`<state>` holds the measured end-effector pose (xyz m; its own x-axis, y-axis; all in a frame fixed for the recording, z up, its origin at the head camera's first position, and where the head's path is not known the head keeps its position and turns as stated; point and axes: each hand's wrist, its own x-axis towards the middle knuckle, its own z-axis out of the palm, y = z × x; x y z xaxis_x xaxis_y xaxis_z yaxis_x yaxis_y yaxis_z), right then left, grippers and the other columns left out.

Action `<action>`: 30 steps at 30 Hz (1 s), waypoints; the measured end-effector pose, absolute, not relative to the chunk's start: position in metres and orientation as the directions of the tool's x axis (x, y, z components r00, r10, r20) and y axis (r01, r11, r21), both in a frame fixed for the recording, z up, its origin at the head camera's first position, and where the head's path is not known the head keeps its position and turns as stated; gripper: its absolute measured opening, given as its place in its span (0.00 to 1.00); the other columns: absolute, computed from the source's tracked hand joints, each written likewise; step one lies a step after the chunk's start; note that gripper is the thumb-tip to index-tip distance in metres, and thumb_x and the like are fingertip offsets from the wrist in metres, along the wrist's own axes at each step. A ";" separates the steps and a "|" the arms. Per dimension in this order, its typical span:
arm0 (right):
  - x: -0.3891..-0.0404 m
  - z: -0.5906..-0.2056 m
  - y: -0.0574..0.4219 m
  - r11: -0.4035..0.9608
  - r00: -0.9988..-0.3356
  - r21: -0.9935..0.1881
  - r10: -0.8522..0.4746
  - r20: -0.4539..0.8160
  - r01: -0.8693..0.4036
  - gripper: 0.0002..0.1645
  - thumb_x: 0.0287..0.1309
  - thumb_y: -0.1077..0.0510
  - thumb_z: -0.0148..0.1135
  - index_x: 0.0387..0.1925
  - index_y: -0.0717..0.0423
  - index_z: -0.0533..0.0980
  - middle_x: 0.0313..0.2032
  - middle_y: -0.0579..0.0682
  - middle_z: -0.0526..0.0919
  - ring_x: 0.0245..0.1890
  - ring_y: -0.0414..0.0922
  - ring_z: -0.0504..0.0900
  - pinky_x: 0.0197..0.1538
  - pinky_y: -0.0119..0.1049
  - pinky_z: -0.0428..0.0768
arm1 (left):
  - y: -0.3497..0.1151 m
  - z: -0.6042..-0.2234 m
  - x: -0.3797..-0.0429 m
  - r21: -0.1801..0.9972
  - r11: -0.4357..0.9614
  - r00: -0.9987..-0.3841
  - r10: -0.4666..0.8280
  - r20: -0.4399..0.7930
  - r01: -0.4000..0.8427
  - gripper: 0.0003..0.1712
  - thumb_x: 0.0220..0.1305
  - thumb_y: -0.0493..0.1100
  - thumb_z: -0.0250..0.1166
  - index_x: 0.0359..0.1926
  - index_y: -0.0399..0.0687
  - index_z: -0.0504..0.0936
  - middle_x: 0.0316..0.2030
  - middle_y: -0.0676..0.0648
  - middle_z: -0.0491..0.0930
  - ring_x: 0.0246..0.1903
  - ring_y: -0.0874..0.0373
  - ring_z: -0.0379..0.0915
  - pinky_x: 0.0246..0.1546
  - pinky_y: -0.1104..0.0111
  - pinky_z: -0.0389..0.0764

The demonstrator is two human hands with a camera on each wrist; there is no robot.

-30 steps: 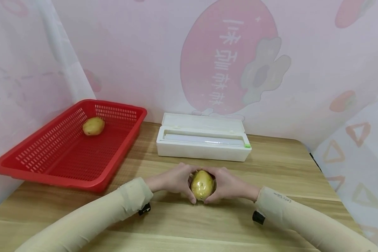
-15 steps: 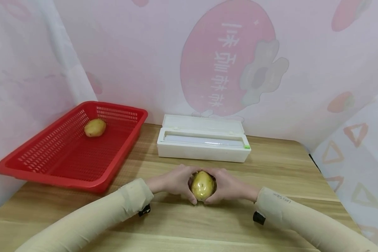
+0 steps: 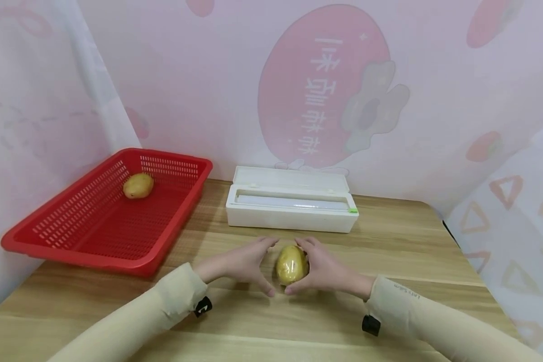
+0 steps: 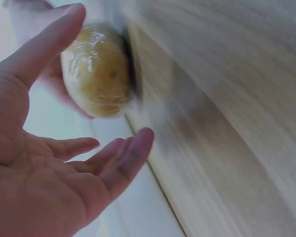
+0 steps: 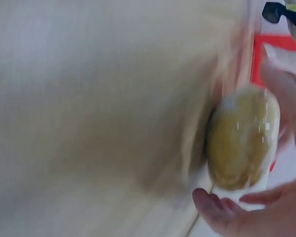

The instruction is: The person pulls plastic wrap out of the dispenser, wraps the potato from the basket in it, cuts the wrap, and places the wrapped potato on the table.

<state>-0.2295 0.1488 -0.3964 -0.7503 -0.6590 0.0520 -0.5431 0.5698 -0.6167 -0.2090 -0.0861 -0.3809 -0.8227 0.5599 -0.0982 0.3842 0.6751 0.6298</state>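
A potato (image 3: 291, 264) in shiny cling film sits on the wooden table between both hands. My left hand (image 3: 242, 264) is spread to its left, thumb and fingers apart, with a gap between palm and potato in the head view. The left wrist view has the wrapped potato (image 4: 97, 71) beyond the left thumb and fingertips. Curving around the potato's right side, my right hand (image 3: 328, 269) has thumb and fingers parted. In the right wrist view, the potato (image 5: 242, 140) lies between the right thumb and fingers, which do not close on it.
A red plastic basket (image 3: 151, 261) stands at the left with another potato (image 3: 138, 186) inside. Behind the hands is a white cling film box (image 3: 289, 219), its lid raised and a roll (image 3: 291, 202) inside. A printed curtain (image 3: 199, 100) hangs behind the table.
Both hands gripped the potato between them before. Now their fingers have parted and the left hand has drawn away to the left, while the potato stays in place on the table.
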 end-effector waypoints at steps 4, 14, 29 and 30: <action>-0.227 -0.402 0.146 0.565 -0.772 -0.630 -0.630 0.086 -0.532 0.69 0.32 0.41 0.85 0.69 0.71 0.59 0.59 0.59 0.69 0.52 0.49 0.74 0.53 0.46 0.76 | -0.092 -0.379 -0.203 0.649 0.657 -0.835 0.547 -0.061 0.382 0.69 0.38 0.51 0.85 0.75 0.37 0.52 0.70 0.34 0.55 0.65 0.40 0.59 0.62 0.50 0.65; -0.229 -0.410 0.147 0.494 -0.790 -0.719 -0.600 0.124 -0.488 0.65 0.31 0.44 0.86 0.67 0.67 0.63 0.56 0.54 0.73 0.50 0.49 0.76 0.50 0.45 0.77 | -0.100 -0.379 -0.201 0.676 0.623 -0.853 0.522 0.015 0.393 0.63 0.41 0.52 0.83 0.74 0.41 0.57 0.67 0.39 0.62 0.62 0.42 0.64 0.58 0.52 0.70; -0.235 -0.416 0.177 0.409 -0.840 -0.818 -0.519 0.155 -0.404 0.60 0.31 0.49 0.86 0.68 0.61 0.67 0.61 0.53 0.71 0.50 0.53 0.77 0.49 0.42 0.79 | -0.104 -0.381 -0.207 0.630 0.659 -0.861 0.507 0.033 0.412 0.54 0.49 0.54 0.79 0.71 0.38 0.63 0.68 0.37 0.63 0.65 0.41 0.60 0.61 0.50 0.66; -0.236 -0.416 0.183 0.413 -0.845 -0.817 -0.512 0.158 -0.403 0.60 0.31 0.49 0.86 0.67 0.61 0.67 0.61 0.54 0.71 0.50 0.53 0.77 0.49 0.43 0.79 | -0.104 -0.382 -0.207 0.618 0.669 -0.862 0.506 0.028 0.413 0.55 0.50 0.55 0.78 0.71 0.37 0.62 0.68 0.37 0.62 0.66 0.41 0.59 0.62 0.49 0.64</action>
